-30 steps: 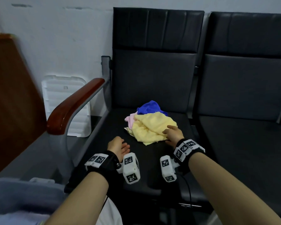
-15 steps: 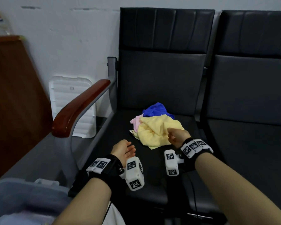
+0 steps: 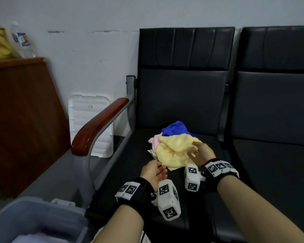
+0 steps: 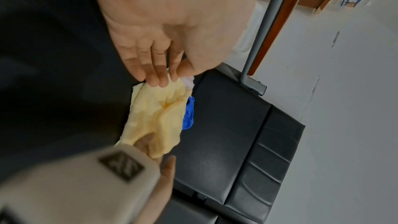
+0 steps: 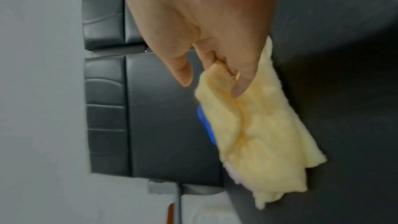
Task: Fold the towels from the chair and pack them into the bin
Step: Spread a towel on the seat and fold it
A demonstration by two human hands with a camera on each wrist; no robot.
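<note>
The towels (image 3: 174,146) lie in a loose heap on the black chair seat (image 3: 133,172), toward its back, the yellow towel (image 3: 172,153) on top and in front, a pink one (image 3: 154,142) peeping out at its left and a blue one (image 3: 176,128) behind; the grey bin (image 3: 25,221) stands on the floor at the lower left, well apart from the heap. Compared with half a second ago, the right hand (image 3: 199,151) has shifted from resting closed on the yellow towel's right edge to a looser, blurred pose with fingers partly spread, yet the right wrist view shows the cloth pinched and bunched between its fingers (image 5: 239,89), so I judge the grasp is being adjusted, not dropped. The left hand (image 3: 154,172) has moved forward, its relaxed, nearly straight fingers (image 4: 160,77) now at the near corner of the yellow towel, holding nothing. That suggests the first towel is about to be taken by two points for spreading; no fold is made and nothing from this heap is packed.
</note>
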